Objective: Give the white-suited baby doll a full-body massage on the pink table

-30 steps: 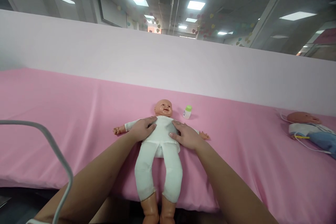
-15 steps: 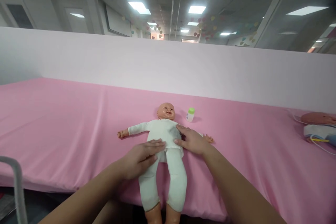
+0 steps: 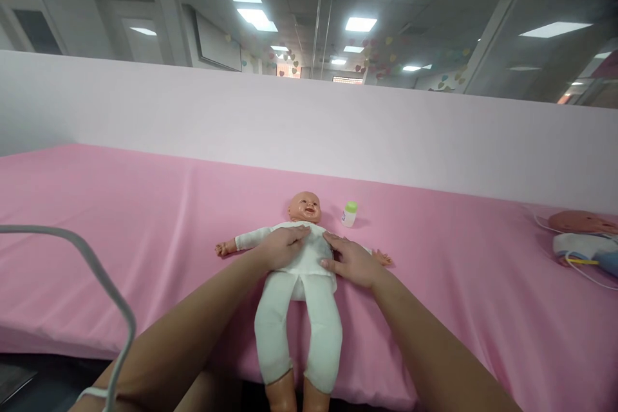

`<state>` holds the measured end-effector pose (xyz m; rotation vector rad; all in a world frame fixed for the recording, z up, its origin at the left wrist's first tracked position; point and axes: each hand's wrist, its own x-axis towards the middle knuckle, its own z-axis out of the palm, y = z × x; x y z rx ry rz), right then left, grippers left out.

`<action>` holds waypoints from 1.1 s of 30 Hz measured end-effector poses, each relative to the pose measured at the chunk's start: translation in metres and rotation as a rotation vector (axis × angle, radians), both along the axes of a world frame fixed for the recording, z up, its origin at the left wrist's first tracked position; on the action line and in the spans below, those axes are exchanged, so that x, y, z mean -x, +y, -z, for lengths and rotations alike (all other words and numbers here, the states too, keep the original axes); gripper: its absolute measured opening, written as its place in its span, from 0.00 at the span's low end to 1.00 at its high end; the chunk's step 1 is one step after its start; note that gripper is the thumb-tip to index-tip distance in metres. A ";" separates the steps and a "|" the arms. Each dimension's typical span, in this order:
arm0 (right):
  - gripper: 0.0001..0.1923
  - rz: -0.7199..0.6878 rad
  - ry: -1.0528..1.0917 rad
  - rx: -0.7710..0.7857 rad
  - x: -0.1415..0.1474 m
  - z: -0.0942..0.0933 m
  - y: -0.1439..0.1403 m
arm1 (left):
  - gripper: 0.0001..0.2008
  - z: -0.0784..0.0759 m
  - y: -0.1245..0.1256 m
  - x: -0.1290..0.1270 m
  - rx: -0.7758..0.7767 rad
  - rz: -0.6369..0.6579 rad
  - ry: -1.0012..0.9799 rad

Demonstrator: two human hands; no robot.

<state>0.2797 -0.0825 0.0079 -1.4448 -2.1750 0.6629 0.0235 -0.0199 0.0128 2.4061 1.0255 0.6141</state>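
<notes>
Head camera looks down past a gray cable at the near left, then along two bare arms that reach out over a pink sheet. A baby doll in white clothes lies on its back on the sheet, and its bare feet hang just over the near edge. Left hand rests flat on the doll's chest, fingers spread and holding nothing. Right hand lies flat on the doll's other side, over its far arm, also spread and holding nothing. To rub or press the doll well, I think both hands should stay flat and soft, go slowly, and keep the doll in the middle so it does not slip off the edge. Just past the doll's head stands a little white bottle with a green cap, close by but not touching. Far off to the right lies another doll with thin wires on it. Behind it all runs a pale wall.
</notes>
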 end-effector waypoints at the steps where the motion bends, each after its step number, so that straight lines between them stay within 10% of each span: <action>1: 0.44 0.002 0.002 0.001 0.000 0.000 0.000 | 0.27 0.002 0.005 -0.001 -0.008 -0.033 -0.016; 13: 0.51 0.028 -0.157 0.022 0.003 -0.010 -0.014 | 0.23 0.020 0.029 0.022 -0.111 -0.156 -0.044; 22: 0.41 -0.370 -0.064 0.031 0.047 -0.039 -0.075 | 0.23 0.018 0.027 0.022 -0.119 -0.151 -0.030; 33: 0.49 -0.165 -0.267 -0.054 0.046 -0.016 0.013 | 0.26 0.019 0.025 0.024 -0.101 -0.170 0.038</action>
